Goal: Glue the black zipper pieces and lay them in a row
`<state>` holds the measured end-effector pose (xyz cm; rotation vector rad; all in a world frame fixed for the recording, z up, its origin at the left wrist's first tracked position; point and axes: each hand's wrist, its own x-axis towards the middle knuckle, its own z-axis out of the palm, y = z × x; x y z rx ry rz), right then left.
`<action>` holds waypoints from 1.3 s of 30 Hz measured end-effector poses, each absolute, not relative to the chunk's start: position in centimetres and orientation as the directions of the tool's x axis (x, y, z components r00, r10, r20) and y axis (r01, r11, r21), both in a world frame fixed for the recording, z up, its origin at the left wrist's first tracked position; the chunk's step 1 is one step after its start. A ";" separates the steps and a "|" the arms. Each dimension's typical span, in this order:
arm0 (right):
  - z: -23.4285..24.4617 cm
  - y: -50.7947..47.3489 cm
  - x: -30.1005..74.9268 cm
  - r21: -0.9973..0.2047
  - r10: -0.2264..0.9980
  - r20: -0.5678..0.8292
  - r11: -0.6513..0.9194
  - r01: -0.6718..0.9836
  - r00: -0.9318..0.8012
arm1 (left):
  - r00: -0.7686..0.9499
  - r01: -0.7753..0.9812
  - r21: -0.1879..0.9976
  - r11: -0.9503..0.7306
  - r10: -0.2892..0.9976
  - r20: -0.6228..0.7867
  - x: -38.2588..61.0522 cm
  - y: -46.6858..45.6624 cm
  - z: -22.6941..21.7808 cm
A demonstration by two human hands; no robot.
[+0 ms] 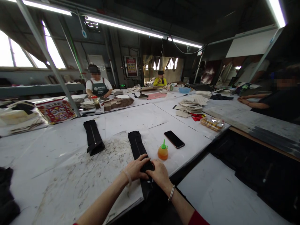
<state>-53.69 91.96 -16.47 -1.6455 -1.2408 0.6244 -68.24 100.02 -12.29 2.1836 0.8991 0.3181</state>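
Observation:
A long black fabric piece [136, 144] lies lengthwise in front of me, a thin light line like a zipper along its far part. My left hand [136, 168] is on its left side, fingers curled over the cloth. From the right, my right hand [160, 172] grips the same piece with bent fingers, close to the left one. What the fingertips pinch is partly hidden. Just beyond my right hand stands a small squeeze bottle [162, 152] of orange liquid with a green nozzle. A second black fabric piece [93, 136] rests farther left.
A phone [174, 139] lies right of the bottle. Beyond are a clear food box [212, 123], stacked pale sheets [191, 106] and a red patterned box [55, 111]. Dark cloth [8, 195] lies at left. Co-workers sit around the table [56, 156], whose edge is near my right arm.

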 end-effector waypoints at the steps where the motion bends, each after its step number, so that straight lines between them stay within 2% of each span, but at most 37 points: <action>1: -16.6 91.7 -53.6 -0.886 0.913 0.175 -0.018 0.463 0.370 | 0.776 0.470 0.725 -0.504 0.627 -0.067 -67.9 100.9 -12.3; 4: -17.3 91.1 -52.7 -0.868 0.862 0.267 0.021 0.496 0.431 | 0.853 0.459 0.672 -0.581 0.501 -0.149 -66.5 103.0 -11.8; 8: -18.5 91.0 -49.4 -0.864 0.704 0.355 -0.004 0.503 0.615 | 0.874 0.479 0.541 -0.691 0.434 -0.219 -64.4 104.3 -11.4; 10: -18.8 91.6 -47.4 -0.869 0.665 0.362 -0.014 0.495 0.654 | 0.875 0.484 0.463 -0.742 0.401 -0.271 -63.6 104.6 -11.6; 13: -18.9 93.2 -45.4 -0.910 0.757 0.263 -0.012 0.415 0.599 | 0.873 0.473 0.409 -0.780 0.352 -0.337 -62.7 105.1 -12.1; 16: -18.6 94.5 -44.7 -0.943 0.817 0.196 0.006 0.333 0.542 | 0.872 0.467 0.418 -0.779 0.327 -0.365 -62.3 105.6 -12.5; 19: -18.0 94.6 -44.6 -0.967 0.845 0.167 0.041 0.250 0.507 | 0.829 0.518 0.445 -0.731 0.301 -0.470 -62.3 105.9 -12.4; 22: -16.9 93.6 -44.3 -0.991 0.873 0.124 0.083 0.107 0.472 | 0.760 0.610 0.483 -0.629 0.290 -0.582 -62.5 106.1 -12.3; 25: -15.6 92.2 -43.5 -0.988 0.884 0.084 0.135 -0.080 0.460 | 0.751 0.606 0.457 -0.651 0.278 -0.599 -62.6 106.2 -12.0; 27: -14.7 91.4 -42.7 -0.922 0.858 0.012 0.208 -0.327 0.513 | 0.766 0.582 0.442 -0.682 0.277 -0.581 -62.6 106.2 -11.7; 29: -14.1 90.7 -42.0 -0.768 0.841 -0.083 0.288 -0.572 0.535 | 0.771 0.581 0.457 -0.674 0.274 -0.575 -62.7 106.1 -11.3; 30: -13.8 90.3 -41.8 -0.693 0.844 -0.113 0.311 -0.650 0.525 | 0.771 0.587 0.477 -0.654 0.272 -0.577 -62.8 106.1 -11.1; 32: -13.6 89.8 -41.6 -0.633 0.869 -0.123 0.303 -0.712 0.479 | 0.768 0.605 0.532 -0.592 0.260 -0.585 -63.1 106.1 -10.6; 36: -13.4 89.0 -42.7 -0.679 0.913 -0.141 0.191 -0.709 0.382 | 0.724 0.666 0.615 -0.422 0.167 -0.669 -63.7 106.4 -10.0; 38: -13.2 89.0 -43.6 -0.725 0.920 -0.136 0.161 -0.669 0.369 | 0.691 0.722 0.653 -0.229 0.186 -0.698 -64.2 106.7 -9.9; 39: -13.0 89.1 -44.0 -0.752 0.921 -0.121 0.157 -0.640 0.369 | 0.680 0.728 0.678 -0.102 0.236 -0.695 -64.4 106.9 -9.9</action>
